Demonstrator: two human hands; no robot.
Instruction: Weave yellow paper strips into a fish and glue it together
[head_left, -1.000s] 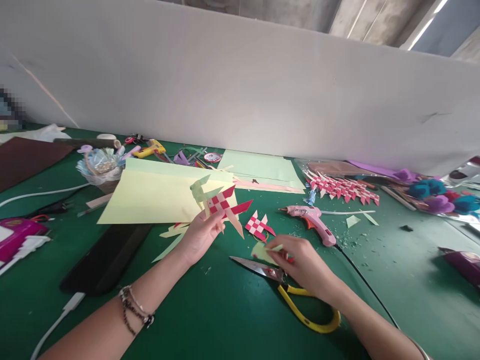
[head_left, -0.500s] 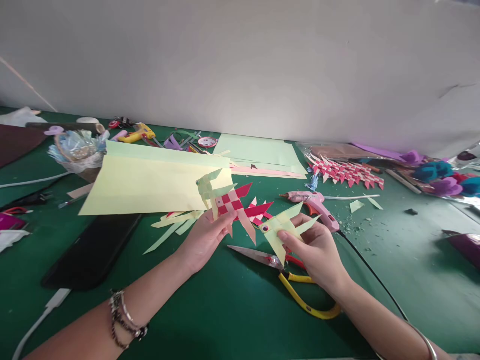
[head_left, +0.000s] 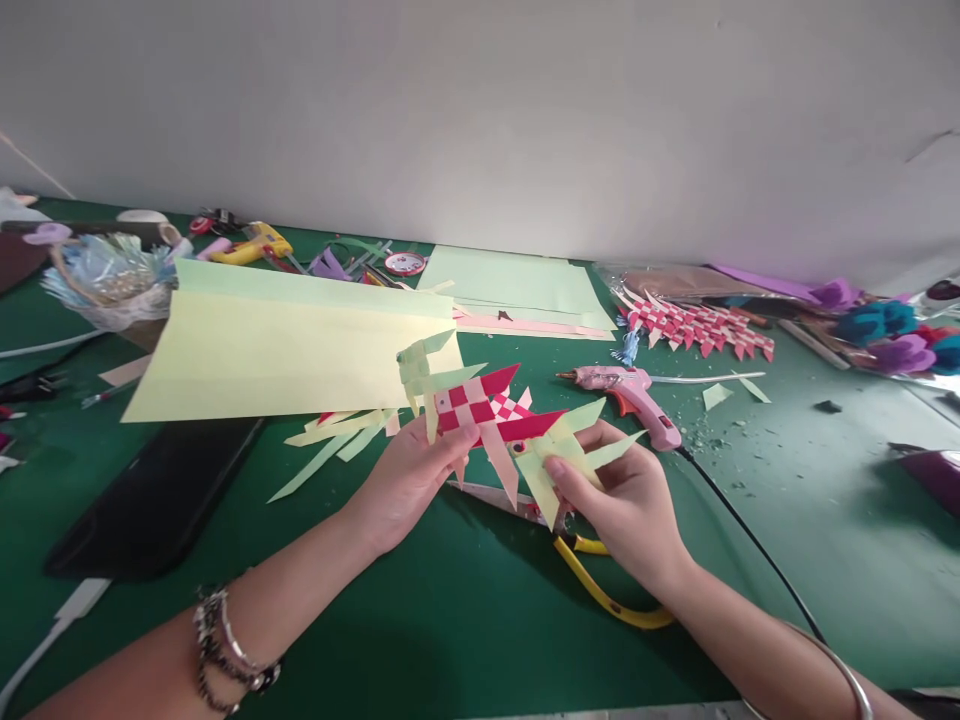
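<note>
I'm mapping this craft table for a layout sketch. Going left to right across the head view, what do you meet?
Basket → yellow paper sheet → left hand with the red-and-white woven fish → right hand with the pale green woven fish → row of woven fish → purple and blue pom-poms.

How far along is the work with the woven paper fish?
Done: a row of red-and-white woven fish lies by the wall. In hand: the left hand holds a red-and-white fish; the right hand holds a yellow-green fish against it. Left: uncut paper sheets remain.
</note>
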